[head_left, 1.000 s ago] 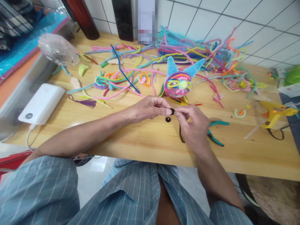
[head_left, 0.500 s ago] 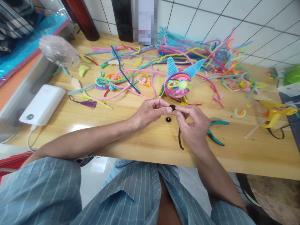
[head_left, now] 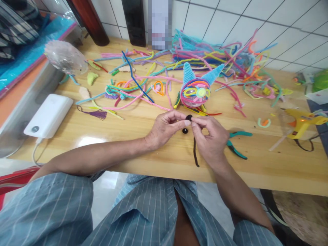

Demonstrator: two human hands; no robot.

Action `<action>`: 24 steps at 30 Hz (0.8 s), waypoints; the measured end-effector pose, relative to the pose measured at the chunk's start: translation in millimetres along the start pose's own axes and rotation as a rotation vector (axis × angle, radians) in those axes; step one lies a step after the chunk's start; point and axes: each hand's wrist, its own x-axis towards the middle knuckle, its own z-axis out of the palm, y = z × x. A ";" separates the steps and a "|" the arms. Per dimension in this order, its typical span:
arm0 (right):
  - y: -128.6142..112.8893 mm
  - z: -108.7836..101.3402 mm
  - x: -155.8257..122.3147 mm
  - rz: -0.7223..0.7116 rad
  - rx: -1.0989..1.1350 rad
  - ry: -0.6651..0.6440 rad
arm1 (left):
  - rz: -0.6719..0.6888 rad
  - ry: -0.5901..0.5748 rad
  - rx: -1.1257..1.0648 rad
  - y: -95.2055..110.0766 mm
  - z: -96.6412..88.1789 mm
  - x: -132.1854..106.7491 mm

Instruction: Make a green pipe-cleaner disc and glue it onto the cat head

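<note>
My left hand (head_left: 164,127) pinches a small black coil (head_left: 189,118) between thumb and fingertips. It appears to be wound from a black pipe cleaner (head_left: 196,153), whose loose end hangs below my right hand (head_left: 211,138). The right thumb and forefinger are closed on the pipe cleaner right beside the coil, so the fingertips of both hands nearly meet. Just below them a shiny round black piece (head_left: 185,131) with a light spot lies on the table. Beyond the hands stands a colourful round figure (head_left: 195,94) with two blue pointed ears.
Teal-handled pliers (head_left: 239,143) lie open right of my right hand. A yellow glue gun (head_left: 303,121) rests further right. Loose pipe cleaners (head_left: 143,85) and a large bundle (head_left: 205,51) spread along the back. At left are a white power bank (head_left: 48,114) and a purple tassel (head_left: 94,112).
Both hands stay together at the coil with only slight finger movement. The hanging end of the black pipe cleaner has shifted a little left and shows more of its length.
</note>
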 end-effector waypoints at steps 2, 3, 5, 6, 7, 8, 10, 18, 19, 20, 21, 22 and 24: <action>2.7 -2.1 0.9 0.004 -0.011 -0.007 | -0.002 -0.050 0.026 2.3 -2.1 1.4; 4.2 -3.5 1.5 0.005 -0.016 -0.011 | -0.018 -0.071 0.043 5.1 -3.3 2.3; 7.1 -6.1 2.8 0.003 -0.022 -0.025 | -0.077 -0.092 0.080 13.2 -5.6 4.8; 8.3 -7.1 3.3 -0.003 -0.023 -0.038 | -0.114 -0.097 0.095 17.6 -6.8 6.4; 9.3 -7.9 3.7 -0.011 -0.023 -0.052 | -0.152 -0.104 0.107 21.8 -7.9 8.1; 10.1 -8.3 3.9 -0.021 -0.021 -0.068 | -0.190 -0.118 0.114 25.3 -9.0 9.9; 11.0 -8.7 3.9 -0.046 -0.016 -0.099 | -0.255 -0.150 0.115 30.0 -10.9 13.4; 12.0 -12.2 5.0 -0.073 -0.062 -0.085 | -0.276 -0.151 0.108 27.2 -13.3 16.5; 11.7 -12.6 5.3 -0.074 -0.064 -0.080 | -0.262 -0.138 0.105 26.2 -13.3 16.1; 11.1 -12.8 5.5 -0.070 -0.067 -0.075 | -0.251 -0.127 0.102 25.2 -13.1 15.7; 10.2 -12.7 5.5 -0.059 -0.072 -0.070 | -0.243 -0.116 0.099 24.2 -12.8 15.2; 9.2 -12.4 5.4 -0.046 -0.078 -0.065 | -0.236 -0.108 0.096 23.1 -12.2 14.7; 6.6 -11.0 4.6 -0.010 -0.092 -0.054 | -0.224 -0.088 0.089 20.6 -10.5 13.4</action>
